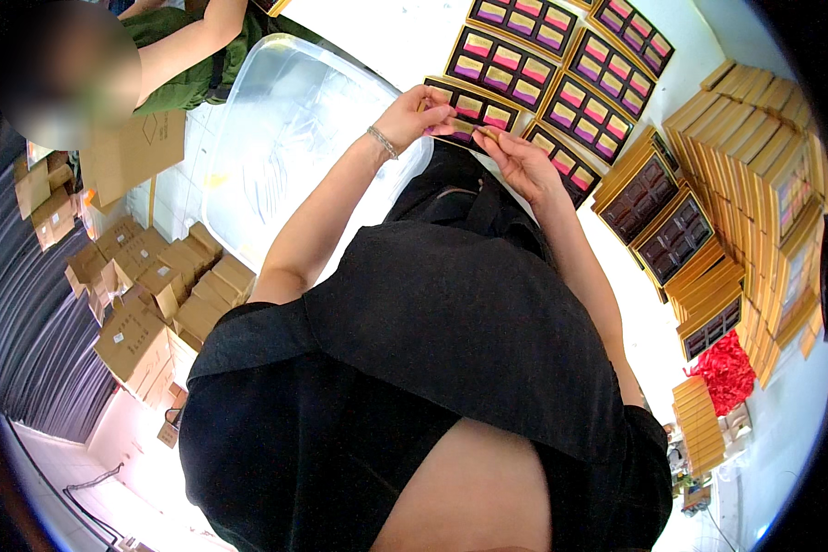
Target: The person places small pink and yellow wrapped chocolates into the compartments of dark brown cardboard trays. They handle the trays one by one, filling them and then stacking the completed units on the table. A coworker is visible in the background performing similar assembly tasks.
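Black top, silver wrist bracelet [383, 142].

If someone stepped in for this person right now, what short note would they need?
Left hand: fingers on the near edge of the gold tray of small pink and purple packets.
Right hand: fingertips pinch a small item at that tray's near corner; too small to identify.
Done: four more filled trays lie beyond and right of it on the white table.
Left: dark trays on the right hold no coloured packets; stacked gold boxes beside them.
Clear plastic tub sits on the left.
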Available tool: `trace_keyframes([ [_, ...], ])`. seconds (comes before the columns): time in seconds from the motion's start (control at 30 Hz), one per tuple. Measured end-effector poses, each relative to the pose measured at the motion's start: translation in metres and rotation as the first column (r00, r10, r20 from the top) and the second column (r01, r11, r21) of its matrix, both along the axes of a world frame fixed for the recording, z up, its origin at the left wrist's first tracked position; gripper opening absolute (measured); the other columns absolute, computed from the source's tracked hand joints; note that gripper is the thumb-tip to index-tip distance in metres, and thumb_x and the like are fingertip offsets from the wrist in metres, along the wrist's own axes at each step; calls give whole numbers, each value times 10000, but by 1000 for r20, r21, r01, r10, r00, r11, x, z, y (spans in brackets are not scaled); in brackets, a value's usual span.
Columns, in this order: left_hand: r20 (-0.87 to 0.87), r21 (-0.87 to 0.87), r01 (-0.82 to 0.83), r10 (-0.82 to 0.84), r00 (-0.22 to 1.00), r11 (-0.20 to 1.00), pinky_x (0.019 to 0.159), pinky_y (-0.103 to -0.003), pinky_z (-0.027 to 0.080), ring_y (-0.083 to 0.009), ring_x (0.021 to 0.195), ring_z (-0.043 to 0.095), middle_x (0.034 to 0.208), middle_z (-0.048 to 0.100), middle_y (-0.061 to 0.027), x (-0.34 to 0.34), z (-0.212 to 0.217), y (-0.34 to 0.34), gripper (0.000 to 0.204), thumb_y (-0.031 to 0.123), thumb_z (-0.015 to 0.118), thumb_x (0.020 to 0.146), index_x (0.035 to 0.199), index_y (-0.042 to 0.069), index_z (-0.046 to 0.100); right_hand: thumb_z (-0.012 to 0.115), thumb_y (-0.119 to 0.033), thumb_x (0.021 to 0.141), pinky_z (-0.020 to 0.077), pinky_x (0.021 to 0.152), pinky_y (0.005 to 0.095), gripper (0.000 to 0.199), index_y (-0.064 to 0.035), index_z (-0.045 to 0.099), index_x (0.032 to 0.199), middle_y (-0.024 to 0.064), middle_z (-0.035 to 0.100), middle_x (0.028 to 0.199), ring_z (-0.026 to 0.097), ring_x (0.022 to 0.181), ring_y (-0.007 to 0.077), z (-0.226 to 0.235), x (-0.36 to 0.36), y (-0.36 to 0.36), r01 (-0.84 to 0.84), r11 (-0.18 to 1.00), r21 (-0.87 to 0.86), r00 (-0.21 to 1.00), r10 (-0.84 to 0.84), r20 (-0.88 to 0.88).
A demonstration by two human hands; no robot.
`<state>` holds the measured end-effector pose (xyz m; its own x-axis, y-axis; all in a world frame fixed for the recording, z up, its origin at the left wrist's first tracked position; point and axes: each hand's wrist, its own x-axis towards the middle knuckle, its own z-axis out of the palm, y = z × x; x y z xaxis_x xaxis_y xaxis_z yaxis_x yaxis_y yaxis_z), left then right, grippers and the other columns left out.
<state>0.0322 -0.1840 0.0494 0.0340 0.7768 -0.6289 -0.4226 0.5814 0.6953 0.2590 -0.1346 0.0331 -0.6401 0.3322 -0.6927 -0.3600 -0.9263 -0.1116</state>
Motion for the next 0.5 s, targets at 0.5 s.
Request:
trace_keyframes([
  [0.5,-122,-88,142,-152,981,986,715,-268,596,-191,826,681,963,645,-148,39,19,10,238,50,589,909,1116,-45,520,531,-275,967,561,743,281,323,-19,535,1164,173,636,1059,647,932,233,3,37,3,-31,1000,-2,995,31,90],
])
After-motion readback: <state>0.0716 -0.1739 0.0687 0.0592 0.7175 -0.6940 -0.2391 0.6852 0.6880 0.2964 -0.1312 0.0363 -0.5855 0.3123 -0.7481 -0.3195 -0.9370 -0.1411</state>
